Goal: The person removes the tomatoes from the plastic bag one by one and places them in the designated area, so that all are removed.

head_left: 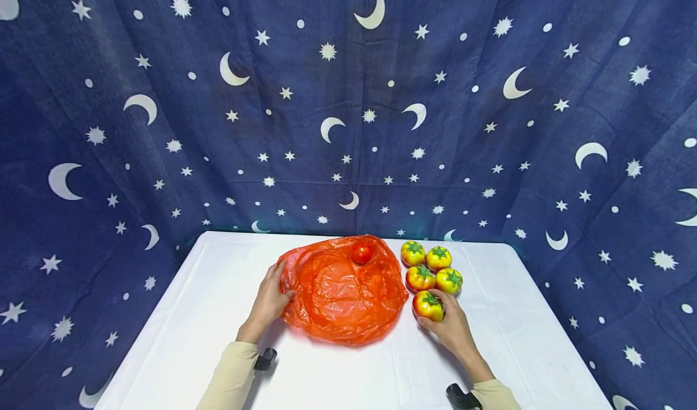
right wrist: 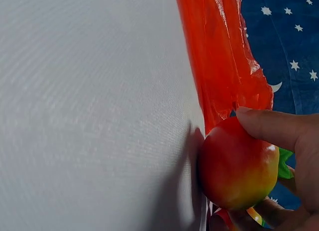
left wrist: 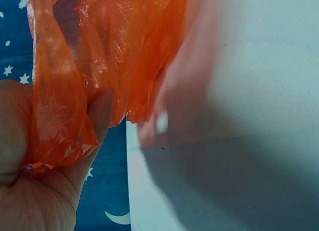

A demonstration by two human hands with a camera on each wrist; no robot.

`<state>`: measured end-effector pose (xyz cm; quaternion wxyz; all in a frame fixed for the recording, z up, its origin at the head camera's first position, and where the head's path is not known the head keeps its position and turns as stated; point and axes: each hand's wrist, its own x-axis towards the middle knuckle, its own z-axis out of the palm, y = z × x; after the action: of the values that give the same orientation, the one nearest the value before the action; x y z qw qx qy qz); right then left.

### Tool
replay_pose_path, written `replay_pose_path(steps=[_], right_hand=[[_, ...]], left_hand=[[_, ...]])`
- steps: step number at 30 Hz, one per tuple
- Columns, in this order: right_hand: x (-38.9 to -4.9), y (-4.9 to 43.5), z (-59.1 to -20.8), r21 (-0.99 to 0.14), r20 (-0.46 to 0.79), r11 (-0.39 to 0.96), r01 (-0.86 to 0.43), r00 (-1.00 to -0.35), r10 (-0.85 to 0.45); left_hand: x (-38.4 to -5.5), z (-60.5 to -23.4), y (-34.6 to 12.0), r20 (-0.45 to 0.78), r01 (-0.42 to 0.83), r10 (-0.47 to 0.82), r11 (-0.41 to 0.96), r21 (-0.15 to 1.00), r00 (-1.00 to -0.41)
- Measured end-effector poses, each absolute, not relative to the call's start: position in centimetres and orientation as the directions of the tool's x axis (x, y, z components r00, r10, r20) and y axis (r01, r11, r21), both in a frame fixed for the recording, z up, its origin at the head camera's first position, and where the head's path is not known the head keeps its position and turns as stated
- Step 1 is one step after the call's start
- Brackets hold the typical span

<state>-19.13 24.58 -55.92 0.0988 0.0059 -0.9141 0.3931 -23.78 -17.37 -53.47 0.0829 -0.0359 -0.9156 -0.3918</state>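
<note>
A crinkled orange-red plastic bag (head_left: 343, 301) lies spread on the white table. Its left edge is held by my left hand (head_left: 271, 298), with the film bunched between thumb and fingers in the left wrist view. One red tomato (head_left: 362, 253) shows at the back of the bag; whether it lies inside or under the film is unclear. To the right of the bag, my right hand (head_left: 449, 322) grips a red-and-yellow tomato (right wrist: 239, 166) between thumb and fingers, low at the tabletop. Several similar tomatoes (head_left: 421, 278) with green leafy tops sit just behind it.
The white cloth-covered table (head_left: 218, 277) runs back to a dark blue curtain (head_left: 348, 126) printed with moons and stars. A black strap (head_left: 265, 359) is on the left wrist, and another black piece (head_left: 463, 396) is at the right wrist.
</note>
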Motion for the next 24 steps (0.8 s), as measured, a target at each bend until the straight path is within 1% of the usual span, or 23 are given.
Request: replay_pose_path(steps=[5, 11, 15, 19, 24], right_hand=[[-18.9, 24.8, -55.5, -0.724, 0.213, 0.681, -0.112, -0.975, 0.067], [-18.5, 24.7, -54.5, -0.704, 0.297, 0.692, -0.16, -0.951, 0.082], [-18.5, 24.4, -53.7, -0.698, 0.346, 0.695, -0.172, -0.931, 0.117], [-18.6, 23.8, -52.4, -0.711, 0.363, 0.68, -0.178, -0.921, 0.138], [-19.3, 22.5, -50.8, -0.73, 0.383, 0.644, -0.226, -0.917, 0.112]], left_hand=[[-23.8, -53.5, -17.4, 0.176, 0.128, 0.0, 0.687, 0.715, -0.984], [-23.9, -53.5, -17.4, 0.175, 0.129, 0.001, 0.682, 0.72, -0.985], [-23.8, -53.5, -17.3, 0.177, 0.131, 0.002, 0.679, 0.722, -0.984], [-23.7, -53.6, -17.3, 0.179, 0.133, 0.001, 0.676, 0.725, -0.984], [-23.8, -53.5, -17.2, 0.165, 0.123, 0.002, 0.675, 0.728, -0.986]])
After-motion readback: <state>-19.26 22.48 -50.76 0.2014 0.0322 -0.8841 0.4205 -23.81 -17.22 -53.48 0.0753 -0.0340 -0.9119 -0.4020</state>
